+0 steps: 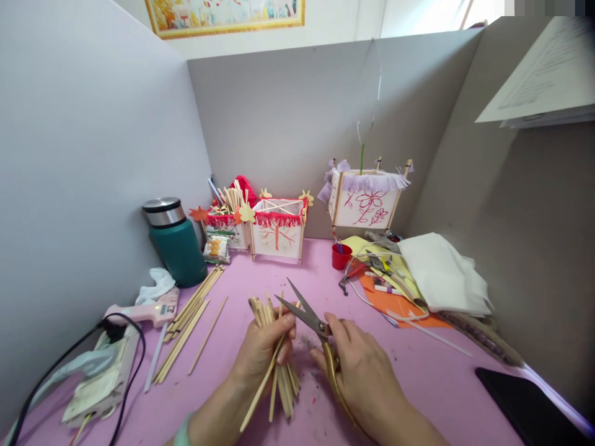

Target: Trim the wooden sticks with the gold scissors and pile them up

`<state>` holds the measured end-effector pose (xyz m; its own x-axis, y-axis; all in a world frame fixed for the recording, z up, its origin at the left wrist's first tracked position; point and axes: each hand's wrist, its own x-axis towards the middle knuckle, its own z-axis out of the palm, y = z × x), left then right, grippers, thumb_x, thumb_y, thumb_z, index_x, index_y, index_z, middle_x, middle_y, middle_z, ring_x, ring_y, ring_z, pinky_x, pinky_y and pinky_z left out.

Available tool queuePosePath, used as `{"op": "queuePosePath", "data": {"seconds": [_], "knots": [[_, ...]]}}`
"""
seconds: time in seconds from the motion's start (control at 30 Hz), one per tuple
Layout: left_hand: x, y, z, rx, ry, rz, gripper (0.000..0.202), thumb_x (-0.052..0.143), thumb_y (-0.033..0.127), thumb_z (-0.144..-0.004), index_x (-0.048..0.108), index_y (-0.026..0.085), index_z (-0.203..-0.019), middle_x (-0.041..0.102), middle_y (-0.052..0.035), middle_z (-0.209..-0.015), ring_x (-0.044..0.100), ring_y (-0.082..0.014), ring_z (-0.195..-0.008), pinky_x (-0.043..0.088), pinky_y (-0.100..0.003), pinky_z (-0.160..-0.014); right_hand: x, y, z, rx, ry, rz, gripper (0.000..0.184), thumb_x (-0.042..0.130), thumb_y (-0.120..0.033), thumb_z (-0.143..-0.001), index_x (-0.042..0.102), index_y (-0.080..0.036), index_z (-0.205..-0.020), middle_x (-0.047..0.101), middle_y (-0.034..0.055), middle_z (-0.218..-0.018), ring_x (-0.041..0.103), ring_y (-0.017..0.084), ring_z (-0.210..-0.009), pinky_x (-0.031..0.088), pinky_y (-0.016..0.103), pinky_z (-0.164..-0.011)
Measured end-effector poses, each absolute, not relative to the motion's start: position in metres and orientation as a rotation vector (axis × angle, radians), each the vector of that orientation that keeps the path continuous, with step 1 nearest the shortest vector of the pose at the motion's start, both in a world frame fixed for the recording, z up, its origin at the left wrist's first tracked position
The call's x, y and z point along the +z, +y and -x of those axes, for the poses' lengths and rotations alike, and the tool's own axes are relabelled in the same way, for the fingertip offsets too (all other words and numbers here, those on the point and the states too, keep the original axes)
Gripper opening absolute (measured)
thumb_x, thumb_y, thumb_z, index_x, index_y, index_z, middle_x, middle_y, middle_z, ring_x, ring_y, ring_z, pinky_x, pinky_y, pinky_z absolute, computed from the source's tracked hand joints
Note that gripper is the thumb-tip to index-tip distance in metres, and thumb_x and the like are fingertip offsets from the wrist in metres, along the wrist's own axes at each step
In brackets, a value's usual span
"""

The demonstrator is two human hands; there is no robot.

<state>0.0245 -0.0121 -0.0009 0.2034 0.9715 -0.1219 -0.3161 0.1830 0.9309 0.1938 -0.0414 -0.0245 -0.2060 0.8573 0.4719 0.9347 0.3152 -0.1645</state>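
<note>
Above the pink table [446, 384] | our left hand [255, 353] clasps the sticks [284, 393], long axes running away from us | our right hand [362, 359] grips the scissors [321, 328], blades apart, tips near the sticks' far ends

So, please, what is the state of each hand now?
Left hand: closed around a bundle of wooden sticks.
Right hand: holding scissors by the handles, blades open.

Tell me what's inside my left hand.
Your left hand holds a bundle of sticks, ends showing above and below it. The hand hides most of their middles from view.
</note>
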Motion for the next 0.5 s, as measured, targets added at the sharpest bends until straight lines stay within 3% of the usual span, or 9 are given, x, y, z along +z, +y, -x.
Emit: {"op": "queuePosePath", "data": {"seconds": [0.23,0.5], "knots": [[-0.0009,-0.014,-0.0261,1.177,0.917,-0.976,0.024,0.063,0.03,-0.073,0.054,0.016,-0.056,0.04,0.0062,-0.037,0.034,-0.0048,-0.034,0.026,-0.019,-0.039,-0.0304,-0.0398,-0.1905,-0.161,-2.099,1.617,0.044,0.046,-0.027,-0.088,0.042,-0.01,-0.128,0.057,0.0126,-0.099,0.055,0.025,-0.086,0.044,0.038,-0.075],[-0.0041,-0.015,-0.0305,1.213,0.891,-1.011,0.023,0.065,0.032,-0.071,0.056,0.015,-0.059,0.044,0.0058,-0.041,0.034,-0.0041,-0.032,0.026,-0.02,-0.038,-0.0274,-0.0443,-0.1876,-0.159,-2.101,1.711,0.048,0.039,-0.004,-0.081,0.042,-0.01,-0.128,0.056,0.0135,-0.101,0.054,0.025,-0.09,0.042,0.037,-0.079]]}}
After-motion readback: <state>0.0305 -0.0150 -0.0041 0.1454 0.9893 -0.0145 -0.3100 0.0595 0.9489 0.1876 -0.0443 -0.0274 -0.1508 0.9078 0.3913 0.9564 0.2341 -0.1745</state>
